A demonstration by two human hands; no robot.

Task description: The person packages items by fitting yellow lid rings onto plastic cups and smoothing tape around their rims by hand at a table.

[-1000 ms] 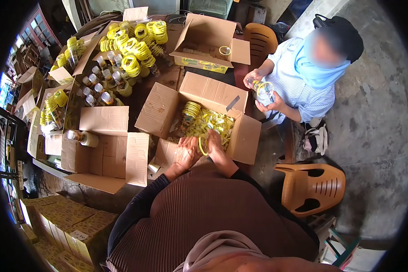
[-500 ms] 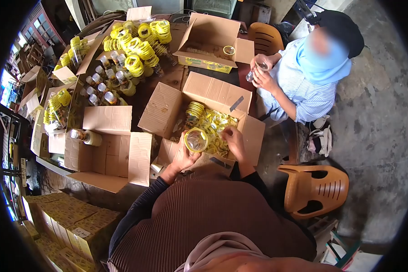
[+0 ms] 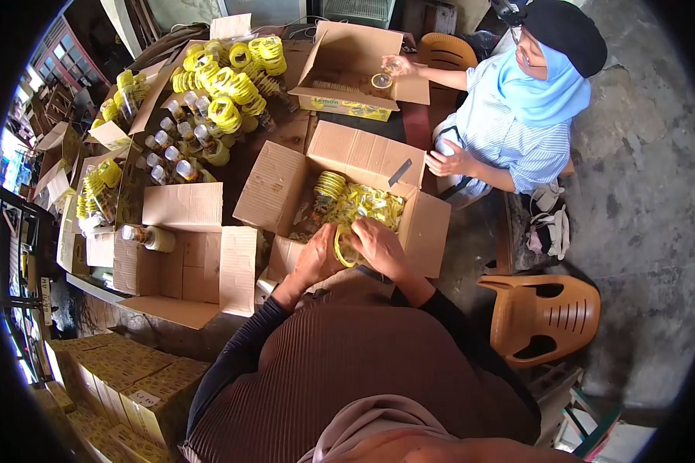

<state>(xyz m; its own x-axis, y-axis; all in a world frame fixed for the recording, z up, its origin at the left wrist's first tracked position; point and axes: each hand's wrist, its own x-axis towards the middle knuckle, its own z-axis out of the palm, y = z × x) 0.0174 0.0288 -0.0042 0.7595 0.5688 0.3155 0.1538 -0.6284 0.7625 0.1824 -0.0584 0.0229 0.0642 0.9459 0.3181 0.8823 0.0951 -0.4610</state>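
My left hand (image 3: 316,260) is closed around a clear plastic cup with a yellow rim (image 3: 341,248), held tilted at the near edge of an open cardboard box (image 3: 367,150). Against the cup's right side my right hand (image 3: 378,245) has its fingers curled at the rim; whether a small piece is pinched there too is hidden. Inside the box, just beyond both hands, lie many loose yellow printed pieces (image 3: 374,207). A stack of yellow-rimmed cups (image 3: 329,189) leans at the box's left inside wall.
Left of me stands another open carton (image 3: 189,266) with a stack of cups (image 3: 158,239) at its edge. Piled yellow-rimmed cups (image 3: 228,85) cover the table's far left. A co-worker (image 3: 510,123) reaches into a far box (image 3: 355,54). An orange chair (image 3: 544,320) stands right.
My right hand has moved from above the yellow pieces to the cup, which has turned in my left hand. The co-worker's hands have parted, one now over the far box.
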